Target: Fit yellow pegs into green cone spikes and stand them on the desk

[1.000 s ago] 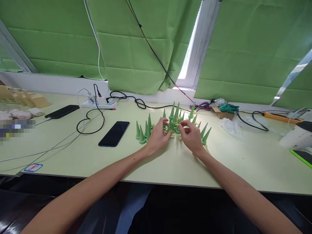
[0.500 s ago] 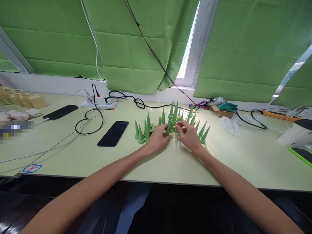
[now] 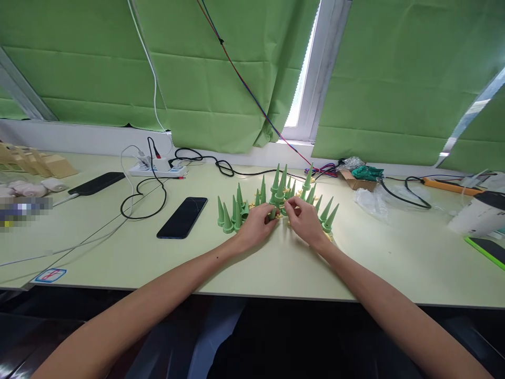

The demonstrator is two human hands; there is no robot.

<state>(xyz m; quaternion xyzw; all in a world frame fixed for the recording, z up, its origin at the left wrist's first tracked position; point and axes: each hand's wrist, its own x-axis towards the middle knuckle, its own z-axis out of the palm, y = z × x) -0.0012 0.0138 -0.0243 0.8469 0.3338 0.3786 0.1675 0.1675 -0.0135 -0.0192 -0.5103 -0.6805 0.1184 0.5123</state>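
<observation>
Pale green pointed cones (image 3: pixel 226 218) stand in a loose cluster on the table, with small yellow pieces (image 3: pixel 328 236) low among them. At the front of the cluster, the fingers of my left hand (image 3: pixel 255 225) are closed round a green cone (image 3: pixel 273 212), mostly hidden by them. Just to the right, my right hand (image 3: pixel 304 221) is closed with thumb and forefinger pinched together. Whatever lies in that pinch is too small to make out. The two hands are close together, and more cones (image 3: pixel 281 187) rise right behind them.
A black phone (image 3: pixel 182 218) lies left of the cones, with a looped black cable (image 3: pixel 122 208) and a power strip (image 3: pixel 158 169) beyond. To the right are clear plastic bags (image 3: pixel 371 204), a small cardboard box (image 3: pixel 357 182) and a white cup (image 3: pixel 477 216). The table's front edge (image 3: pixel 276 296) runs below my forearms.
The cone in my left hand has tipped, so its point no longer stands up above the fingers. My right hand keeps its pinch in nearly the same place. The view has shifted slightly.
</observation>
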